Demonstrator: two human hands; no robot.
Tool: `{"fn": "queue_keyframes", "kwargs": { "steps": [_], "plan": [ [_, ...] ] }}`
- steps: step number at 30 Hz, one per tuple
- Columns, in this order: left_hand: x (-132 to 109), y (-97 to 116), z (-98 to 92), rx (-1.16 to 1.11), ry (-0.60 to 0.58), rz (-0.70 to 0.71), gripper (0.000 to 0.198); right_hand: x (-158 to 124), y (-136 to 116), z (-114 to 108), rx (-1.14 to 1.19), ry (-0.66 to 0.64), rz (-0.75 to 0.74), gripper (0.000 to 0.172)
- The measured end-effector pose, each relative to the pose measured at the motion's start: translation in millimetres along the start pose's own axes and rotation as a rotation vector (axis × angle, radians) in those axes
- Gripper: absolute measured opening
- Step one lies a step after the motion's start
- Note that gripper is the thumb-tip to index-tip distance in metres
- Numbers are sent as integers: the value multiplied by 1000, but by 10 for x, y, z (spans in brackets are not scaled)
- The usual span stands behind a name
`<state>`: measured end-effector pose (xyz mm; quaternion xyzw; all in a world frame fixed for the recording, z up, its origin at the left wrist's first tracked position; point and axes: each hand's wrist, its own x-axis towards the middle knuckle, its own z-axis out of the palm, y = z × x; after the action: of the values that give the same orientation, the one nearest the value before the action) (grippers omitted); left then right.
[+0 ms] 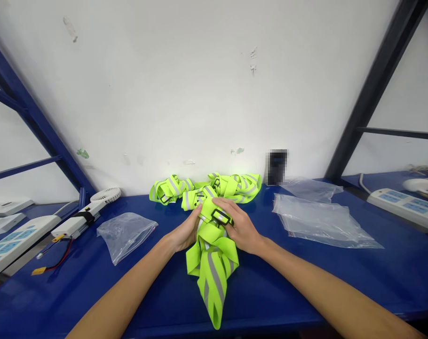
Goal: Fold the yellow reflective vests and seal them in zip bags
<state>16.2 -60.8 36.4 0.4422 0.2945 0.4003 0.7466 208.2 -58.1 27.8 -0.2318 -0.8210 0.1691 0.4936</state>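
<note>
Blue tabletop below fingers | lime strap bundle held between left hand and right hand, fingers half-curled on it | buckle beside right fingertips

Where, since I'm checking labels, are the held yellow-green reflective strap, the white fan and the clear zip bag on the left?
Yellow-green reflective strap (pixel 214 269): head view, on its hanging loops.
White fan (pixel 107 194): head view, on its round grille.
Clear zip bag (pixel 127 233): head view, middle of its upper face.

Head-worn view, forward and down
From close above the glossy blue bench, it faces a scuffed white wall.
</note>
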Motion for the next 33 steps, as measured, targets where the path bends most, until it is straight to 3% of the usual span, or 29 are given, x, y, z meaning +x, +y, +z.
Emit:
{"fn": "queue_keyframes", "kwargs": {
  "steps": [6, 11, 19, 24, 29, 33],
  "plan": [
    [-13, -88, 12, -87, 9, -2, 66, -20, 50, 16, -116, 60, -67, 86],
    [-50, -63, 133, 30, 75, 14, 67, 1, 36, 13, -173, 168, -71, 90],
    [-68, -64, 197, 150, 146, -106, 51, 42, 147, -119, -376, 123, -202, 90],
    [-54, -109, 216, 153, 162, -97, 47, 87, 213, -198, -459, 92, -208, 89],
    [-4, -114, 242, 90, 275, -27, 36, 103, 325, -223, -508, 95, -273, 81],
    [-7, -85, 246, -1, 252, -31, 30, 77, 410, -224, -528, 29, -268, 80]
  ]
}}
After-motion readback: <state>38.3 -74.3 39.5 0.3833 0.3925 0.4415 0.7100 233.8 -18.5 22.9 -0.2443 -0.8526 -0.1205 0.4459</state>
